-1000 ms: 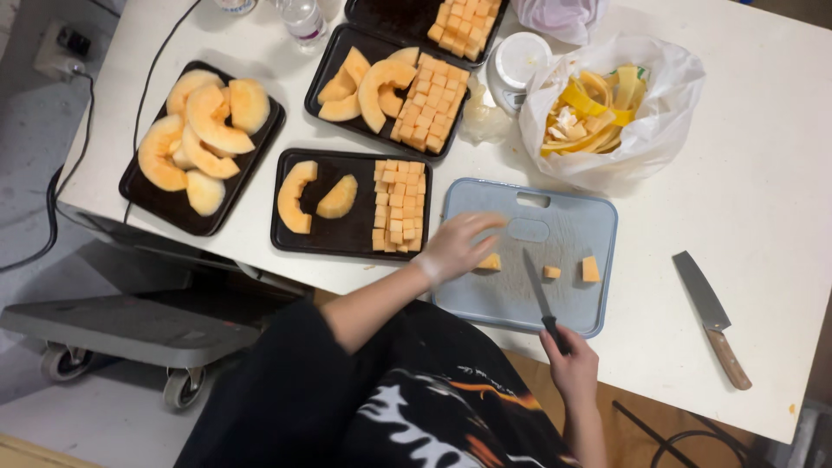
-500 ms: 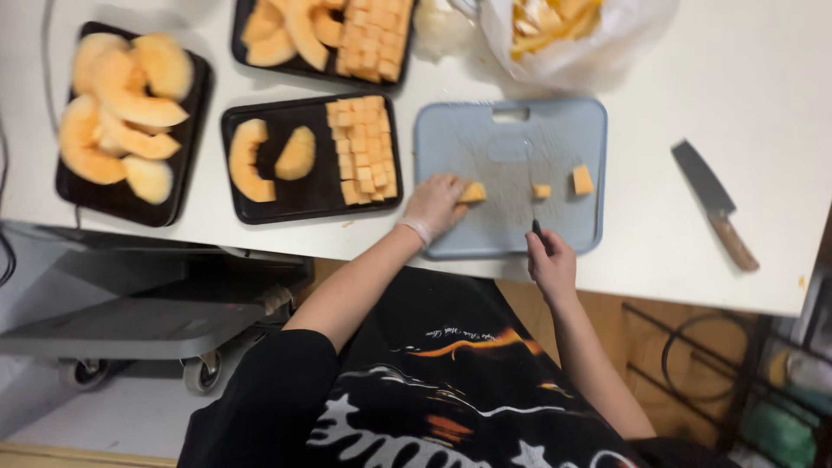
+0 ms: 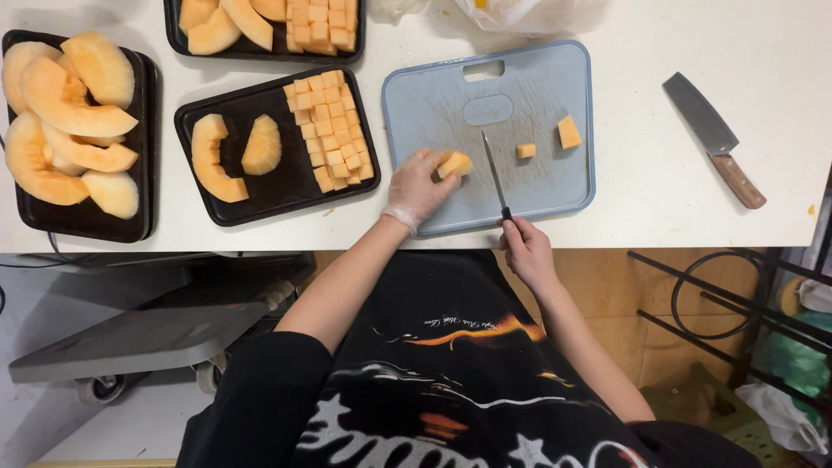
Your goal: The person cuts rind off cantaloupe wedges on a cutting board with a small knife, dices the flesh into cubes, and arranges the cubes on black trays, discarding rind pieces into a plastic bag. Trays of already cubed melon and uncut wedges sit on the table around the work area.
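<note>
Gloved left hand (image 3: 416, 189) half hides one orange melon chunk (image 3: 456, 163) in closed fingers; right hand (image 3: 525, 247) grips slim black-handled knife (image 3: 495, 173); two loose cubes (image 3: 525, 151) at three o'clock.

Top tray (image 3: 260, 50): cut off by upper edge | plastic bag (image 3: 529, 13): mostly out of view (contents unclear) | knife handle (image 3: 511, 224): hidden inside right hand (image 3: 527, 251)

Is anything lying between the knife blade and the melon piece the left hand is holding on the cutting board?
Nothing visible does. The left hand grips the melon piece on the blue cutting board, and the slim knife in the right hand sits just to its right over bare board. The two small cubes lie on the blade's far side.
</note>
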